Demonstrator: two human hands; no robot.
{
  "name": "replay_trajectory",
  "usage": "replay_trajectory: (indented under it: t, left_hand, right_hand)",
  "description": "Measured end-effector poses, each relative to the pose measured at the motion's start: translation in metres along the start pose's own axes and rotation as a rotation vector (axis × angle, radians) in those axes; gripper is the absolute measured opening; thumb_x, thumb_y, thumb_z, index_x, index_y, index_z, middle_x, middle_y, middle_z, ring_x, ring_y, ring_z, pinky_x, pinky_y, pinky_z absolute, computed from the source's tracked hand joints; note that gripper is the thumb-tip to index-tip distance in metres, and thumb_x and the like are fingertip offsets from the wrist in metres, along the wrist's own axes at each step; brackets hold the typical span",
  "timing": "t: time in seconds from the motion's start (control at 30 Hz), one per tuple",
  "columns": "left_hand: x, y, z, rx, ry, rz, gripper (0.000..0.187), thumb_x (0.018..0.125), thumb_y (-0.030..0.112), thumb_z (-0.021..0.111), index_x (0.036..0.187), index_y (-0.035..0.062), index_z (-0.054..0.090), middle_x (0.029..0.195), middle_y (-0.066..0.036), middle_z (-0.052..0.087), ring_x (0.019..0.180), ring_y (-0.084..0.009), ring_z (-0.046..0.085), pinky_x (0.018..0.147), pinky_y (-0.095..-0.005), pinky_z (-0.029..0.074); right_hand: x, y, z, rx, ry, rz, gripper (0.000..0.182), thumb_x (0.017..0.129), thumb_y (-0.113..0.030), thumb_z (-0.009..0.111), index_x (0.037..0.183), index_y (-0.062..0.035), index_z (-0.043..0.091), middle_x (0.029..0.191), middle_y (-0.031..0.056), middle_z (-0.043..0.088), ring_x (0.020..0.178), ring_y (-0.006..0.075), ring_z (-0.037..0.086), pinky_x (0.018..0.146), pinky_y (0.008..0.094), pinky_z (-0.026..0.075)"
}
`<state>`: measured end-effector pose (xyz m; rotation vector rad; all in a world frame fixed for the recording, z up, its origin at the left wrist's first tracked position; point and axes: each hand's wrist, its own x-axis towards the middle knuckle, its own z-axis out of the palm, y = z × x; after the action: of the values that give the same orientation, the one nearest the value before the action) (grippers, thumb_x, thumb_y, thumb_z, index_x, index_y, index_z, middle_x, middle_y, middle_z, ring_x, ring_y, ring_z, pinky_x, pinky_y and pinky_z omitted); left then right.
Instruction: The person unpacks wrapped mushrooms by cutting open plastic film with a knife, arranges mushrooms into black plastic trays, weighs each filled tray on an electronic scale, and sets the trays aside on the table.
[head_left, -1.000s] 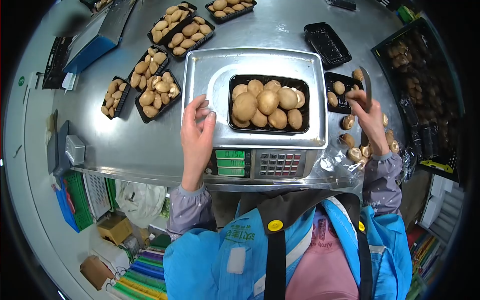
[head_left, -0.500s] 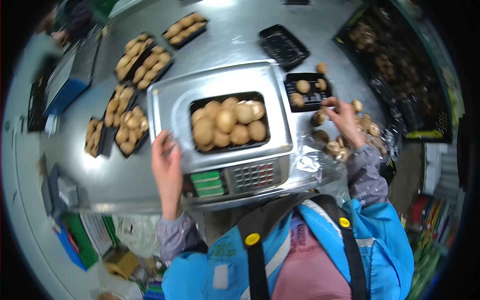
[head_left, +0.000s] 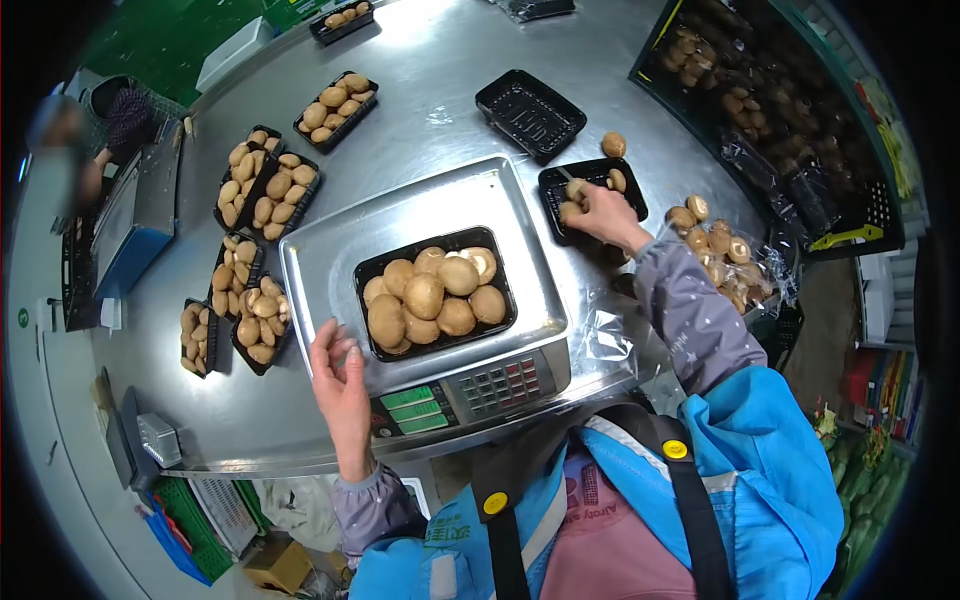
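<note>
A black tray of brown mushrooms [head_left: 424,297] sits on the steel pan [head_left: 325,255] of a digital scale. My left hand [head_left: 341,385] is at the pan's left edge, fingers apart and holding nothing. Right of the scale, my right hand [head_left: 606,216] reaches into a smaller-filled black tray [head_left: 556,178], its fingers closed around a mushroom [head_left: 571,211]. Another mushroom [head_left: 616,180] lies in that tray's far right corner. My fingers partly hide what is under them.
Loose mushrooms [head_left: 719,240] lie on plastic film to the right, beside a dark crate [head_left: 872,150]. One mushroom [head_left: 613,144] and a bare black tray [head_left: 530,112] are beyond. Several filled trays [head_left: 283,195] stand at left. Another person [head_left: 125,110] is at the far left.
My right hand has moved left from the loose mushrooms into the black tray. My left hand stays by the scale, and the view has shifted.
</note>
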<state>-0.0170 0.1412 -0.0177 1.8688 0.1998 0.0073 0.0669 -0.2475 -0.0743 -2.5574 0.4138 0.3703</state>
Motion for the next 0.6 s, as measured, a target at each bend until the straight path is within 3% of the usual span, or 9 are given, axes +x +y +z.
replay_trajectory:
  t: [0.07, 0.13, 0.2, 0.23, 0.27, 0.33, 0.4, 0.43, 0.6]
  left_hand:
    - [0.0, -0.001, 0.001, 0.016, 0.006, -0.003, 0.042, 0.087, 0.003, 0.052, 0.128, 0.002, 0.043, 0.116, -0.01, 0.05, 0.098, -0.0132, 0.049, 0.085, -0.0245, 0.043]
    - [0.0, -0.002, 0.003, -0.025, -0.02, -0.02, 0.042, 0.087, 0.003, 0.052, 0.128, 0.002, 0.042, 0.115, -0.01, 0.051, 0.097, -0.0129, 0.049, 0.086, -0.0248, 0.043]
    - [0.001, -0.004, 0.004, -0.011, -0.024, -0.023, 0.042, 0.087, 0.003, 0.052, 0.128, 0.0022, 0.042, 0.114, -0.009, 0.051, 0.096, -0.0128, 0.049, 0.086, -0.0248, 0.042]
    - [0.001, -0.004, 0.005, -0.002, -0.051, -0.023, 0.043, 0.087, 0.004, 0.053, 0.129, 0.0023, 0.042, 0.114, -0.009, 0.051, 0.096, -0.0129, 0.049, 0.087, -0.0249, 0.042]
    - [0.001, -0.004, 0.006, 0.006, -0.079, -0.022, 0.043, 0.088, 0.004, 0.053, 0.129, 0.0023, 0.041, 0.114, -0.01, 0.051, 0.096, -0.0129, 0.049, 0.087, -0.0249, 0.042]
    - [0.001, -0.006, 0.009, -0.031, -0.091, -0.016, 0.043, 0.088, 0.005, 0.054, 0.129, 0.0024, 0.041, 0.114, -0.01, 0.05, 0.096, -0.0133, 0.05, 0.087, -0.0248, 0.042]
    - [0.0, -0.005, 0.012, -0.069, -0.101, -0.008, 0.044, 0.088, 0.005, 0.054, 0.129, 0.0025, 0.04, 0.114, -0.011, 0.05, 0.097, -0.0136, 0.051, 0.087, -0.0248, 0.042]
    - [-0.002, -0.004, 0.013, -0.058, -0.108, -0.011, 0.045, 0.088, 0.005, 0.055, 0.13, 0.0026, 0.039, 0.114, -0.011, 0.05, 0.098, -0.0141, 0.052, 0.087, -0.0248, 0.043]
    - [-0.003, -0.004, 0.009, -0.129, -0.132, -0.03, 0.046, 0.088, 0.004, 0.053, 0.131, 0.0017, 0.037, 0.117, -0.013, 0.05, 0.099, -0.0145, 0.053, 0.085, -0.0254, 0.044]
  right_hand:
    - [-0.006, -0.002, -0.007, 0.168, 0.14, -0.063, 0.05, 0.069, -0.037, 0.068, 0.106, -0.0053, 0.055, 0.095, 0.0155, 0.065, 0.09, 0.0275, 0.063, 0.077, 0.0359, 0.049]
    - [-0.031, -0.021, -0.017, 0.403, 0.232, -0.278, 0.049, 0.069, -0.03, 0.071, 0.106, -0.0028, 0.053, 0.095, 0.0112, 0.064, 0.08, 0.0186, 0.064, 0.07, 0.0318, 0.049]
    - [-0.067, -0.055, -0.032, 0.563, 0.083, -0.326, 0.045, 0.07, -0.022, 0.073, 0.104, -0.0021, 0.052, 0.093, 0.0073, 0.062, 0.063, 0.0096, 0.057, 0.058, 0.0251, 0.047]
    - [-0.081, -0.066, -0.026, 0.672, 0.074, -0.419, 0.043, 0.069, -0.02, 0.073, 0.102, -0.003, 0.052, 0.089, 0.005, 0.059, 0.052, 0.0046, 0.046, 0.049, 0.0201, 0.041]
    - [-0.093, -0.078, -0.02, 0.753, 0.107, -0.543, 0.041, 0.068, -0.018, 0.074, 0.099, -0.0037, 0.052, 0.09, 0.0041, 0.058, 0.05, 0.005, 0.046, 0.047, 0.0198, 0.039]
    - [-0.105, -0.089, -0.009, 0.536, 0.041, -0.576, 0.043, 0.069, -0.017, 0.073, 0.102, -0.0041, 0.05, 0.092, 0.0062, 0.057, 0.057, 0.0134, 0.056, 0.051, 0.0259, 0.046]
    - [-0.102, -0.087, 0.017, 0.246, 0.111, -0.793, 0.046, 0.07, -0.012, 0.073, 0.108, -0.0055, 0.048, 0.105, 0.011, 0.055, 0.067, 0.0204, 0.06, 0.059, 0.0297, 0.049]
    - [-0.104, -0.091, 0.022, 0.319, 0.108, -0.761, 0.048, 0.069, -0.015, 0.074, 0.109, -0.0068, 0.047, 0.105, 0.0106, 0.056, 0.072, 0.0289, 0.06, 0.064, 0.0346, 0.05]
    - [-0.11, -0.094, 0.007, 0.281, -0.01, -0.685, 0.047, 0.072, -0.015, 0.071, 0.109, -0.0073, 0.044, 0.099, 0.0126, 0.056, 0.079, 0.0315, 0.061, 0.066, 0.038, 0.05]
